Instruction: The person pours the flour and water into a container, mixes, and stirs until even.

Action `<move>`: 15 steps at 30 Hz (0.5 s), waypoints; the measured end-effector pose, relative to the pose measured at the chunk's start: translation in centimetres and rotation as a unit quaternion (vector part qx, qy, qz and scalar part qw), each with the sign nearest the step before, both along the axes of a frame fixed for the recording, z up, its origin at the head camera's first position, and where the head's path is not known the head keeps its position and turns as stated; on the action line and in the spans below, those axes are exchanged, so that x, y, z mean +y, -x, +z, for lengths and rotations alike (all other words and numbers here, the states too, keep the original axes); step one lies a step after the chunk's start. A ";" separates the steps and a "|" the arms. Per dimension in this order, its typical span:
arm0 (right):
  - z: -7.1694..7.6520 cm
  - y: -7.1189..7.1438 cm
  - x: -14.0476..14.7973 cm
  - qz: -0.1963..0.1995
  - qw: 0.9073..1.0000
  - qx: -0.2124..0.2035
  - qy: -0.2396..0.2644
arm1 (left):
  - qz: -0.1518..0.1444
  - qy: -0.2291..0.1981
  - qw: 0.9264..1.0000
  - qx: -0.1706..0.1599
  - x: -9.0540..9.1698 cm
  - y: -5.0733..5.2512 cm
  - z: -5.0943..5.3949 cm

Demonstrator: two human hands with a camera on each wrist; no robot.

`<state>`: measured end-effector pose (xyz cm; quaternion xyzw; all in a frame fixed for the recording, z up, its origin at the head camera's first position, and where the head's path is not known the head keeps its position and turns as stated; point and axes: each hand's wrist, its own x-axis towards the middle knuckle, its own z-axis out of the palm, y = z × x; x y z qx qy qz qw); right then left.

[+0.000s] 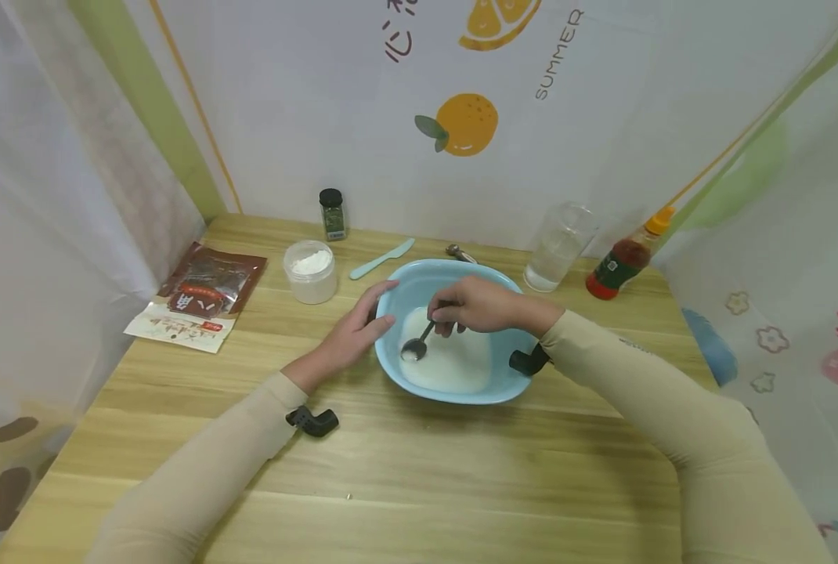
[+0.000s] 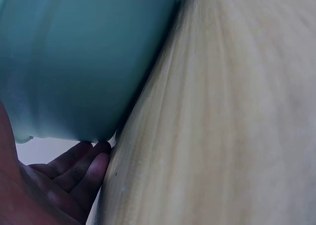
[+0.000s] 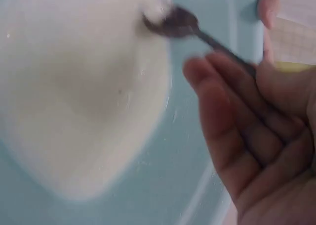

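A light blue basin (image 1: 507, 388) stands on the table, with white milky liquid (image 1: 461, 364) in its bottom. My right hand (image 1: 477, 304) is over the basin and pinches a dark metal spoon (image 1: 415, 348) by its handle. Some white stuff sits in the spoon's bowl, which is tilted low over the liquid near the left wall. My left hand (image 1: 352, 338) holds the basin's left side, thumb at the rim. In the left wrist view its fingers (image 2: 79, 170) touch the outer wall near the table.
Behind the basin are an open jar of white powder (image 1: 311, 283), a green-filled spice jar (image 1: 332, 215), a pale green spreader (image 1: 382, 259), a metal utensil (image 1: 461, 253), a glass of water (image 1: 558, 249) and a red sauce bottle (image 1: 619, 266). A brown food packet (image 1: 204, 294) lies at left.
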<state>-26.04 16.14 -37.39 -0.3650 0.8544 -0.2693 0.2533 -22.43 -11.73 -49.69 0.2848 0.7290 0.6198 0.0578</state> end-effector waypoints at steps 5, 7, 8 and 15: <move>-0.3 0.2 0.3 -0.034 0.989 0.141 -0.021 | -0.003 -0.013 1.000 0.003 0.2 -0.1 -0.1; -0.3 0.4 0.6 -0.043 0.980 0.192 -0.041 | 0.003 -0.005 1.000 -0.009 0.3 -0.2 0.3; -0.2 0.4 0.8 -0.047 0.976 0.208 -0.052 | 0.005 -0.002 1.000 -0.013 0.2 -0.3 0.3; 1.4 0.1 2.4 -0.053 0.957 0.244 -0.147 | 0.005 0.008 1.000 -0.019 0.1 -0.2 0.3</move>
